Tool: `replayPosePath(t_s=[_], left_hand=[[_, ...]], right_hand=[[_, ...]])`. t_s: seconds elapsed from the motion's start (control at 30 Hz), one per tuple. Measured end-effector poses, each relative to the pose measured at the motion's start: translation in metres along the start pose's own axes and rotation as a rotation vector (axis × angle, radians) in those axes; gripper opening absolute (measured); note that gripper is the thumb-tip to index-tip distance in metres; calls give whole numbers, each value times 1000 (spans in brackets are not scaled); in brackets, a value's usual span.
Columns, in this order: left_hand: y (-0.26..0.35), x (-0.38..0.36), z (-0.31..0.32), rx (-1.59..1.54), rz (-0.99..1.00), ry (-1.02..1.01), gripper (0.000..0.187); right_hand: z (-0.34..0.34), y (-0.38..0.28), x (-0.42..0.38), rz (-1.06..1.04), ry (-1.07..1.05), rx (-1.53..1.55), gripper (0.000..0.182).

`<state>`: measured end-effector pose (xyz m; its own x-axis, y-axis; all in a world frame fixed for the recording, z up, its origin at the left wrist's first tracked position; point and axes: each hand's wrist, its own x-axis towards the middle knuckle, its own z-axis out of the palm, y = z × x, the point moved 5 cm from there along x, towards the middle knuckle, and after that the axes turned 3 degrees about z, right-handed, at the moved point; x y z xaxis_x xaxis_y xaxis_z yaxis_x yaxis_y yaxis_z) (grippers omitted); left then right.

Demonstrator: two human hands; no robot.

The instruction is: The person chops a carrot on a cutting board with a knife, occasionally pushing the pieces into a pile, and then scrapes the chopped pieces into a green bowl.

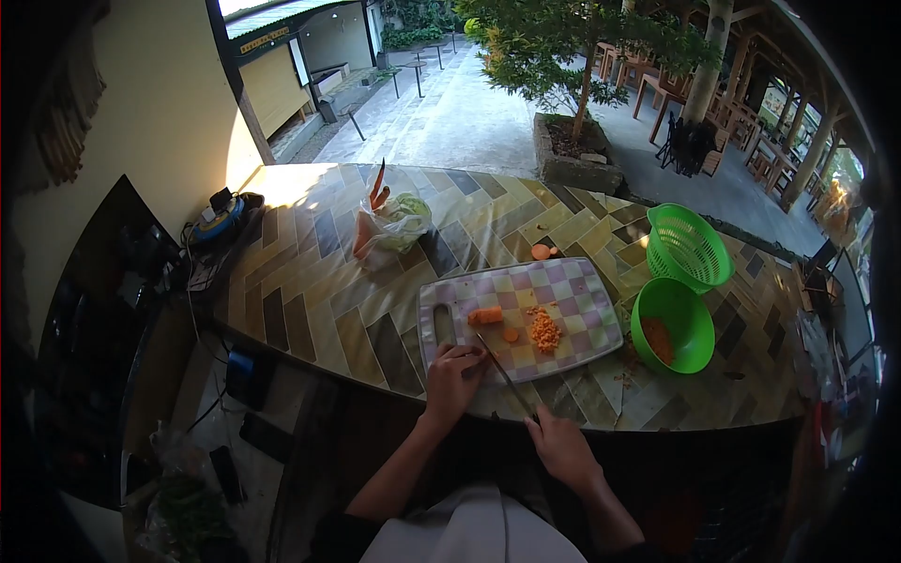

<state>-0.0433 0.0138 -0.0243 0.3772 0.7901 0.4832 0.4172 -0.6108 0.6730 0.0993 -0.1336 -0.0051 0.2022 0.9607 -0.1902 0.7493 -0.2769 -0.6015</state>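
Note:
My right hand [561,446] is closed round the handle of a knife [507,375], whose blade points up and left over the near edge of a checkered cutting board [582,286]. Beside the blade tip, my left hand [454,377] has its fingers bent and drawn together at the board's near left edge; what they hold, if anything, is too small to tell. On the board lie a carrot piece [485,315], a round carrot slice [511,335] and a pile of diced carrot [544,332].
Right of the board, a green bowl [690,347] holds orange bits, with a green strainer [690,246] behind it. Carrot pieces [542,251] lie beyond the board. A plastic bag with vegetables [399,225] stands back left. Cables and a blue device [218,220] sit at the left wall.

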Motion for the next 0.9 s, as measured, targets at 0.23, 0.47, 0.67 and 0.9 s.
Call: replayPosePath(t_s=[0.23,0.47,0.67,0.9], left_hand=[[-2,0,1,24,9,-2,13],[-7,-2,4,23,40,10,11],[-4,0,2,17,3,0,12],[-5,0,2,0,-13,-5,12]], right_hand=[[-2,-2,4,77,-97,-23,30],[4,-8,27,31,-47,-104,29],[6,-2,17,1,-7,7,26],[3,-5,8,13,-24,12,27]])
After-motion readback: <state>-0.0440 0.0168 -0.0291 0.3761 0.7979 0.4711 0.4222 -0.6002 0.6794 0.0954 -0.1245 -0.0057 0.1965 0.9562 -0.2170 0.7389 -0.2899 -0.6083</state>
